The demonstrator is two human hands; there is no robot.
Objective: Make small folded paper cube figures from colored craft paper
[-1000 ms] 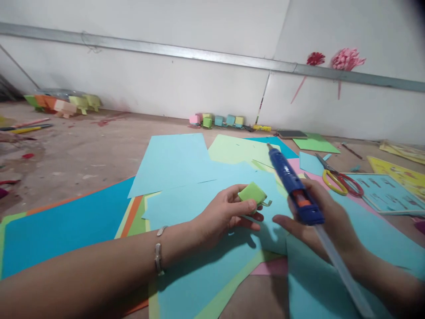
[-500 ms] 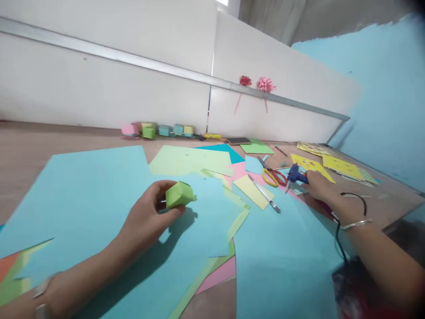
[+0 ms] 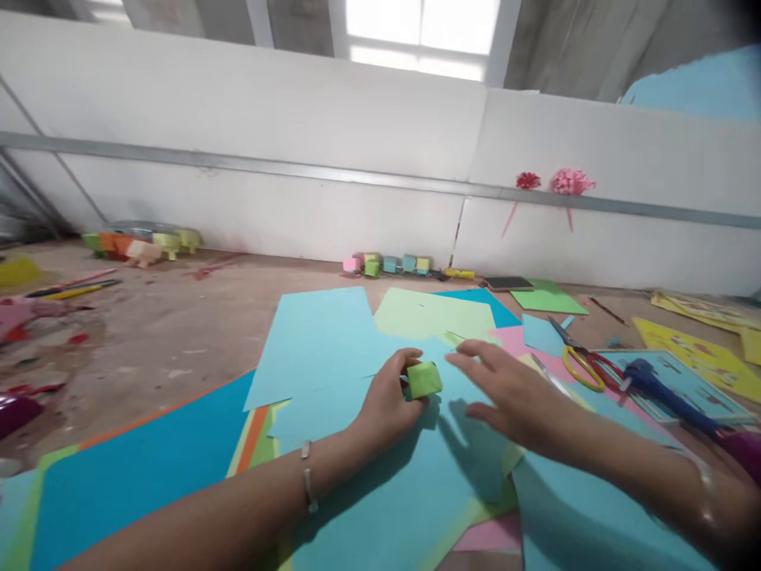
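Note:
Between the thumb and fingers of my left hand (image 3: pixel 389 404) is a small green folded paper box (image 3: pixel 424 380), held just above light blue paper sheets (image 3: pixel 333 341). My right hand (image 3: pixel 517 388) hovers close to the box's right side, fingers spread, with nothing in it and apart from the box. Beyond my right wrist a blue glue gun (image 3: pixel 671 396) lies on a light blue printed card (image 3: pixel 701 381). Scissors (image 3: pixel 586 369) with yellow and red handles rest beside it. A craft knife (image 3: pixel 550 374) is partly hidden behind my right hand.
Several small paper boxes (image 3: pixel 389 264) line the wall's foot, and more paper boxes (image 3: pixel 143 247) sit at the far left. Pens (image 3: pixel 77 289) lie at left. A dark flat object (image 3: pixel 508 284) and green paper (image 3: pixel 547 297) lie behind. Pink and red flowers (image 3: pixel 571 182) hang on the rail.
My right hand has let go of the glue gun and come left, near the green box. My left hand still holds the box. The view has turned left.

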